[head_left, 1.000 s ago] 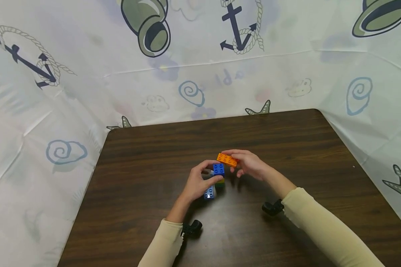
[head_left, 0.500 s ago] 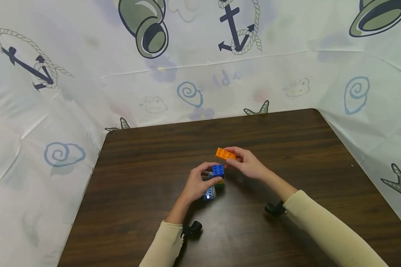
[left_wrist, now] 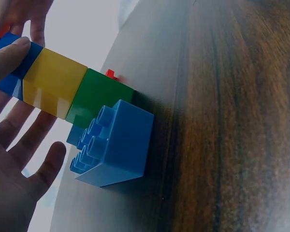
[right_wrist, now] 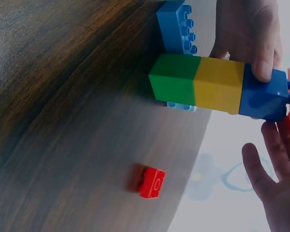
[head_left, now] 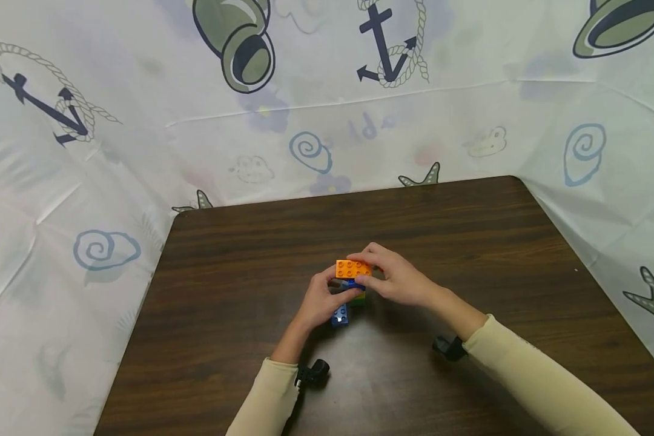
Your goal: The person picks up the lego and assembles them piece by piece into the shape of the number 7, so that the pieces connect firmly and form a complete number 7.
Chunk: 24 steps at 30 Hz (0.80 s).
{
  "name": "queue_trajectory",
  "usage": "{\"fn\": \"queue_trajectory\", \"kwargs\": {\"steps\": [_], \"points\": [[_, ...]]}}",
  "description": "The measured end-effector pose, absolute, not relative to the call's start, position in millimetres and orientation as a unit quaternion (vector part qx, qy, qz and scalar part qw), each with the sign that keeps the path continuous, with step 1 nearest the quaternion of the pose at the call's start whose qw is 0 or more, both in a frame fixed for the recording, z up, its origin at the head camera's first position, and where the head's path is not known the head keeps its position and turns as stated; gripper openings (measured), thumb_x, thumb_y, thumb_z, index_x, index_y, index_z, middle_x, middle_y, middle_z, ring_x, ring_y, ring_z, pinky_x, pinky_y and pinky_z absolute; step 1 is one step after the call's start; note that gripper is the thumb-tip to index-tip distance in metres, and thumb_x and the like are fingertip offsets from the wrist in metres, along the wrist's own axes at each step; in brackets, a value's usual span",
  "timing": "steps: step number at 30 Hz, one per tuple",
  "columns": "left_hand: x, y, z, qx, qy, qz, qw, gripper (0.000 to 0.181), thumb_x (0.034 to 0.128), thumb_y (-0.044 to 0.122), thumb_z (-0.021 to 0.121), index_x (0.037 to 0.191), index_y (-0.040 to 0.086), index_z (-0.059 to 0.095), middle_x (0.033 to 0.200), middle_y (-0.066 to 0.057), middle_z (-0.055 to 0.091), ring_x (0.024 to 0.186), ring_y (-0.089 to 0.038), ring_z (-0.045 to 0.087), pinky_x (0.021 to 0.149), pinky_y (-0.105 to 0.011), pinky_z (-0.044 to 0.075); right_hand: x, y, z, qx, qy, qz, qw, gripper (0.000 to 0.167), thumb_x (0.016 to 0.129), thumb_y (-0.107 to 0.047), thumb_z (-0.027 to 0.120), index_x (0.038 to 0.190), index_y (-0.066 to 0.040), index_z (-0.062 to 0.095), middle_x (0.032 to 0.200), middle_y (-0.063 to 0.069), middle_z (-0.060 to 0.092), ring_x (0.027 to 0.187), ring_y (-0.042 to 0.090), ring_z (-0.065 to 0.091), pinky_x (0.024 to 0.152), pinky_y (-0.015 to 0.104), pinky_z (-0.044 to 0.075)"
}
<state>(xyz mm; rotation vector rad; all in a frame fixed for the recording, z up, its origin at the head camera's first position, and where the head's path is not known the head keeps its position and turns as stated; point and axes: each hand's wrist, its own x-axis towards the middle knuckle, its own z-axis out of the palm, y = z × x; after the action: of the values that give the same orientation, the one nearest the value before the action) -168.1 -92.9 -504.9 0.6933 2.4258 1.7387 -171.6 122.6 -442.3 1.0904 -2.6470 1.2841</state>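
Observation:
A tower of toy building bricks stands on the table: a green brick (right_wrist: pixel 174 79) at the bottom, then a yellow brick (right_wrist: pixel 218 84), then a dark blue brick (right_wrist: pixel 261 99). My left hand (head_left: pixel 317 303) pinches the dark blue brick between thumb and fingers. Just above it, my right hand (head_left: pixel 398 275) holds an orange brick (head_left: pixel 346 269) by its right end. Studs of the dark blue brick show below the orange one in the right wrist view. A lighter blue brick (left_wrist: pixel 128 145) sits close beside the green brick, and another light blue piece (right_wrist: pixel 181 106) is partly hidden behind it.
A small red brick (right_wrist: pixel 152 182) lies on the dark wooden table (head_left: pixel 240 254), apart from the tower. A patterned white sheet (head_left: pixel 327 109) hangs behind the table's far edge. Each wrist carries a black camera (head_left: pixel 315 373).
My right hand has moved the orange brick up and away, then left and down until it is over the dark blue brick. The left hand keeps its grip almost in place.

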Motion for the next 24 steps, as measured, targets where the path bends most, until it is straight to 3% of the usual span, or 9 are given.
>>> {"fn": "queue_trajectory", "kwargs": {"steps": [6,13,19,22,24], "points": [[-167,-94,-506,0.216,0.786,0.577,0.047,0.032,0.0861,0.021,0.078,0.113,0.010,0.066,0.106,0.000,0.068,0.098,-0.021,0.064,0.092,-0.049,0.049,-166,120,-440,0.335,-0.870,0.362,0.032,0.045,0.089,-0.029,0.075,0.129,-0.012,0.065,0.116,-0.003,0.067,0.090,0.012,0.062,0.077,0.033,0.052],[-165,-94,-505,0.214,0.767,0.602,0.059,0.032,0.0865,0.012,0.077,0.115,0.004,0.064,0.107,-0.009,0.067,0.099,-0.028,0.064,0.090,-0.050,0.050,-163,118,-436,0.332,-0.891,0.305,0.047,0.047,0.088,-0.036,0.074,0.130,-0.015,0.065,0.118,0.000,0.069,0.101,0.016,0.067,0.084,0.037,0.054],[-165,-93,-501,0.212,0.765,0.604,0.076,0.034,0.0863,0.006,0.075,0.116,-0.004,0.061,0.107,-0.018,0.065,0.099,-0.039,0.062,0.091,-0.056,0.048,-162,116,-432,0.321,-0.904,0.281,0.035,0.048,0.088,-0.038,0.073,0.130,-0.016,0.066,0.120,0.001,0.068,0.096,0.020,0.068,0.079,0.037,0.054],[-160,-93,-487,0.216,0.765,0.601,0.080,0.032,0.0868,0.005,0.074,0.114,-0.005,0.061,0.105,-0.016,0.065,0.096,-0.034,0.062,0.090,-0.056,0.048,-162,115,-431,0.321,-0.908,0.269,0.033,0.048,0.088,-0.040,0.073,0.130,-0.017,0.066,0.121,0.001,0.068,0.093,0.020,0.068,0.076,0.035,0.053],[-156,-92,-478,0.219,0.765,0.600,0.080,0.030,0.0869,0.005,0.074,0.112,-0.005,0.061,0.103,-0.014,0.066,0.093,-0.026,0.062,0.089,-0.056,0.048,-162,115,-431,0.319,-0.909,0.267,0.031,0.048,0.088,-0.040,0.072,0.130,-0.017,0.066,0.121,0.001,0.068,0.080,0.016,0.066,0.069,0.032,0.052]]}}
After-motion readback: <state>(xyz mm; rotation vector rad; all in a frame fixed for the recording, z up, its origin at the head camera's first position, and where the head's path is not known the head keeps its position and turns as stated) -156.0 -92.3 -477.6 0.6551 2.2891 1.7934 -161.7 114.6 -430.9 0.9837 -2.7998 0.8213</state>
